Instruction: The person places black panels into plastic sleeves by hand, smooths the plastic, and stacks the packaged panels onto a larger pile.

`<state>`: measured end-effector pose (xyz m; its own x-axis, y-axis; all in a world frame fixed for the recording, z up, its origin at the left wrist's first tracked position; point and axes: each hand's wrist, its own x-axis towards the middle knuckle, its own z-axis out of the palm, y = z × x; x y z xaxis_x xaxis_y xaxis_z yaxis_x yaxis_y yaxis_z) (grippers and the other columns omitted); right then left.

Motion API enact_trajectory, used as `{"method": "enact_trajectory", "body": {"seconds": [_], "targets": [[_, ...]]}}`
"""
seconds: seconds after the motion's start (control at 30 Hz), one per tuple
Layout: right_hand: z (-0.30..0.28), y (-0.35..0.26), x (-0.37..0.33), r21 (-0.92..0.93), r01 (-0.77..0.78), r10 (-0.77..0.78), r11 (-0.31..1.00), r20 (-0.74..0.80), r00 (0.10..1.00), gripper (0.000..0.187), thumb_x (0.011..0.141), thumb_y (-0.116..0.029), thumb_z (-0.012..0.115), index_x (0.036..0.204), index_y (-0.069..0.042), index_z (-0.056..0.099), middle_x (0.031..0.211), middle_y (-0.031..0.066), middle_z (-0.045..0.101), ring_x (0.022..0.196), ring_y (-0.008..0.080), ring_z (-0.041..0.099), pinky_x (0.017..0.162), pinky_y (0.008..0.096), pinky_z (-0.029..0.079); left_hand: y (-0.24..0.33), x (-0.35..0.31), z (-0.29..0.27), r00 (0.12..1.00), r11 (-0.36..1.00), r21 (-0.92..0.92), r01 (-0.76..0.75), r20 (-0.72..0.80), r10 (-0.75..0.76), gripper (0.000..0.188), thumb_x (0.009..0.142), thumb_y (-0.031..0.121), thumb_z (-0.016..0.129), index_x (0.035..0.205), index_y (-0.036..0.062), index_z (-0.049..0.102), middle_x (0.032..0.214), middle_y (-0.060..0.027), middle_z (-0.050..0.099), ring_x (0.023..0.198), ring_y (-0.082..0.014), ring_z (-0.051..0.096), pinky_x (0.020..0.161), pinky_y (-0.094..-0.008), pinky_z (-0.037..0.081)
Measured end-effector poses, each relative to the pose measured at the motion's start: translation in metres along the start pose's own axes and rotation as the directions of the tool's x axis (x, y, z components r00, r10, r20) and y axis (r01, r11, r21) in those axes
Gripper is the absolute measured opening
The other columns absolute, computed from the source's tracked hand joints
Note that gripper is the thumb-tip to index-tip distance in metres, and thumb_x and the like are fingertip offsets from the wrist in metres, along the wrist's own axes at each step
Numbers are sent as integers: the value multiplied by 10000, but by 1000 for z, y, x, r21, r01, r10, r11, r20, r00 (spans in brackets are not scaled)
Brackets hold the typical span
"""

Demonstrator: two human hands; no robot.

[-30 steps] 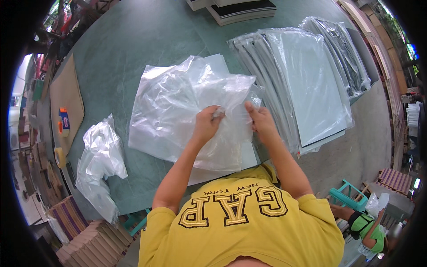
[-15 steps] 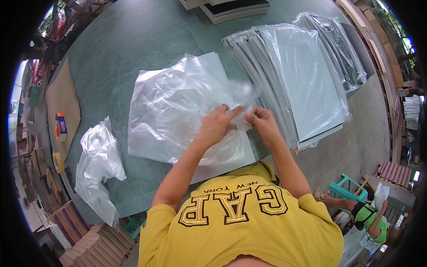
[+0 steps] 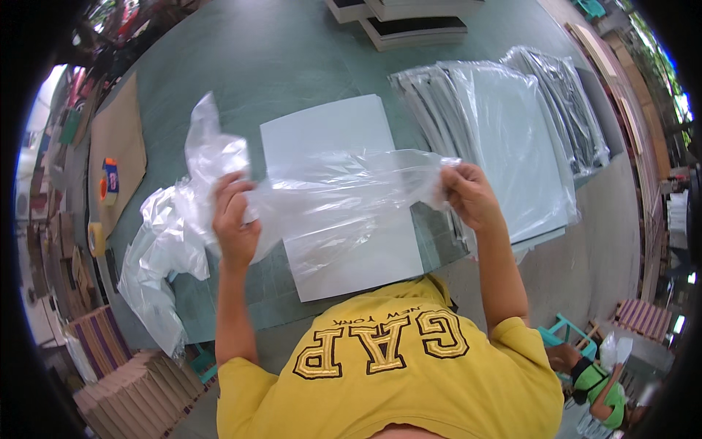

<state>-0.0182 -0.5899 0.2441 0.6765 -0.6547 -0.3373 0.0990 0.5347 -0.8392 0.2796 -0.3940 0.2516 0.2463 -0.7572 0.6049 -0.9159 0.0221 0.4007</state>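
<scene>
A clear plastic bag is stretched crosswise between my two hands, over a white board lying on the green table. My left hand is closed round the bunched left part of the bag. At the other end, my right hand pinches the bag's gathered corner. Through the film the white board shows faintly. Left of my left hand, a heap of crumpled plastic bags lies near the table's left edge, touching or close to the held one.
To the right stand stacks of bagged flat boards. Dark-topped slabs sit at the far edge. A brown cardboard sheet bears tape rolls on the left. A person in green sits at the lower right.
My left hand has moved left and my right hand slightly right, drawing the bag out between them. The bag, spread over the board before, now leaves much of it bare.
</scene>
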Motion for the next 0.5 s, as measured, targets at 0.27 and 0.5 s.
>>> {"method": "enact_trajectory", "body": {"seconds": [0.27, 0.5], "targets": [[101, -6, 29, -68, 67, -49, 995, 242, 969, 252, 787, -249, 633, 723, -10, 583, 648, 21, 553, 575, 86, 514, 490, 218, 409, 78, 53, 13, 785, 614, -555, 561, 592, -182, 318, 767, 319, 618, 762, 2, 591, 650, -24, 543, 621, -79, 488, 578, -223, 400], [90, -24, 28, 401, -10, -150, 916, 365, 919, 209, 811, -245, 597, 720, -67, 538, 637, 15, 550, 549, 101, 506, 520, 226, 412, 10, 23, -5, 831, 843, -128, 522, 298, -469, 220, 757, 243, 620, 764, 25, 593, 605, -70, 568, 565, -123, 530, 532, -276, 416]]}}
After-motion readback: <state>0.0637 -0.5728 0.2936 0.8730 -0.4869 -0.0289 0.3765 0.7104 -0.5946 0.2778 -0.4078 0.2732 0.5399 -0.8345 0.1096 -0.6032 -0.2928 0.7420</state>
